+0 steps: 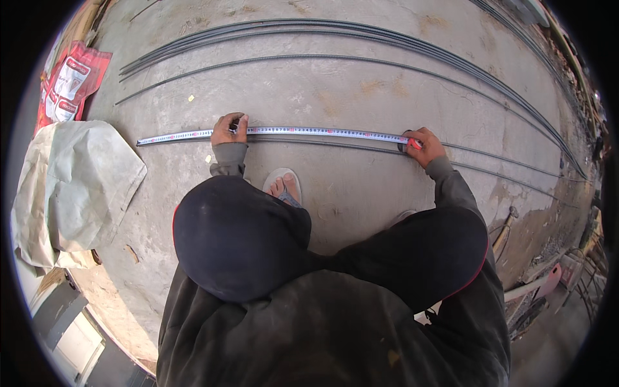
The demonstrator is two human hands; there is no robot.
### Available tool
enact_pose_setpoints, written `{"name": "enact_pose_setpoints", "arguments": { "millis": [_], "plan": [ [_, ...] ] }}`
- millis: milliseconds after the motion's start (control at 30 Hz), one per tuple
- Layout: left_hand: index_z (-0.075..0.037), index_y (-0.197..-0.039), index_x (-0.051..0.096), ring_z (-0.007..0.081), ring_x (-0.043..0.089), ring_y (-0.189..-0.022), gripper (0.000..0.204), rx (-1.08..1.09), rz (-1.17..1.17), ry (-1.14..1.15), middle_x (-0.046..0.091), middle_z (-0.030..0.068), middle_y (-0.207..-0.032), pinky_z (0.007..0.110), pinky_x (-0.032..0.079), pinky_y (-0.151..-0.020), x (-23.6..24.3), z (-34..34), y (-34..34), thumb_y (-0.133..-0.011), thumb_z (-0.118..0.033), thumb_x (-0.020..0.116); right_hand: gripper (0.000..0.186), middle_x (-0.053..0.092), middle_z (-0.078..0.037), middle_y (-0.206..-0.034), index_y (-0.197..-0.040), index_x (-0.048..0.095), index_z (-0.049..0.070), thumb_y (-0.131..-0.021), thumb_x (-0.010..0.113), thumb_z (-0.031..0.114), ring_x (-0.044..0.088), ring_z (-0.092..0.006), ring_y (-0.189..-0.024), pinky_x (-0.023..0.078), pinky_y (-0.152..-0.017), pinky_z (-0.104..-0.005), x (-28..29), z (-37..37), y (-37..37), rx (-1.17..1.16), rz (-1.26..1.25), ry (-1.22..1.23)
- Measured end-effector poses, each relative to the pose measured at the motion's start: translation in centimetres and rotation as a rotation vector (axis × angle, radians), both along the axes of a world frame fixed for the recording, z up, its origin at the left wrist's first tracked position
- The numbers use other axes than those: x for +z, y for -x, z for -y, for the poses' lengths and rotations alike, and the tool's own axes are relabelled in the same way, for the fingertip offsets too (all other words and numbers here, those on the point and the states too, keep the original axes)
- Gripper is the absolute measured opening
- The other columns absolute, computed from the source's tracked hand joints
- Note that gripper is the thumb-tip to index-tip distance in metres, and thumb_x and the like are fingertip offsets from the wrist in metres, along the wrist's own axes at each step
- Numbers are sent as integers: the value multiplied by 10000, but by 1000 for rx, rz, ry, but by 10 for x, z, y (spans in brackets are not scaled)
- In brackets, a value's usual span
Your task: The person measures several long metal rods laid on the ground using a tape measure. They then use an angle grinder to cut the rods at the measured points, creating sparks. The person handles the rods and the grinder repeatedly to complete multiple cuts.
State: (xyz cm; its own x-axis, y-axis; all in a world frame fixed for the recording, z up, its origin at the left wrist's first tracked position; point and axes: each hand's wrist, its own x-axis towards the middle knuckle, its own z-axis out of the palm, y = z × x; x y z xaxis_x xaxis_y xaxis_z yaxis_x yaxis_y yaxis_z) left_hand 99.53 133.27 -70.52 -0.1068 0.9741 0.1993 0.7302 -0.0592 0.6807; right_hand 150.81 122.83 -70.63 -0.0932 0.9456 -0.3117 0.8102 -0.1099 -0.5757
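A white tape measure blade (309,131) is drawn out along two thin steel bars (335,144) lying on the concrete floor. My right hand (425,147) grips the red and black tape measure case (414,144) at the right end of the blade. Over the blade, nearer its left end, my left hand (229,130) is closed with thumb and forefinger pinched. Whatever it pinches is small and mostly hidden by the fingers. The blade's free end lies by the left ends of the bars.
More steel bars (309,57) run across the floor farther off. At the left lie a red printed bag (90,71) and a pale crumpled sheet (90,180). A hammer-like tool (506,226) and clutter are at the right. My sandalled foot (284,187) stands close to the bars.
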Motion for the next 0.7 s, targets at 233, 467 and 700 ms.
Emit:
{"name": "enact_pose_setpoints", "arguments": {
  "millis": [233,467,700],
  "plan": [
    [-133,-1029,754,298,619,-925,198,-785,-260,-27,709,75,-1008,438,513,-820,-24,3,-92,-883,-263,722,354,586,-108,-1165,-1179,711,213,-826,725,234,543,-318,-1142,496,-948,-425,-11,22,16,-21,136,-162],
    [-132,-996,757,280,627,-929,151,-811,-344,107,716,38,-993,426,517,-821,-36,8,-103,-890,-223,699,383,572,-107,-1196,-1212,696,215,-830,726,209,535,-316,-1161,487,-983,-422,-4,35,8,-31,148,-153],
    [-121,-957,755,289,629,-911,119,-747,-330,70,723,34,-994,415,522,-816,-30,14,-97,-876,-188,700,412,567,-111,-1211,-1241,675,213,-832,726,202,527,-315,-1183,484,-989,-426,-9,43,0,-30,129,-202]
  ]
}}
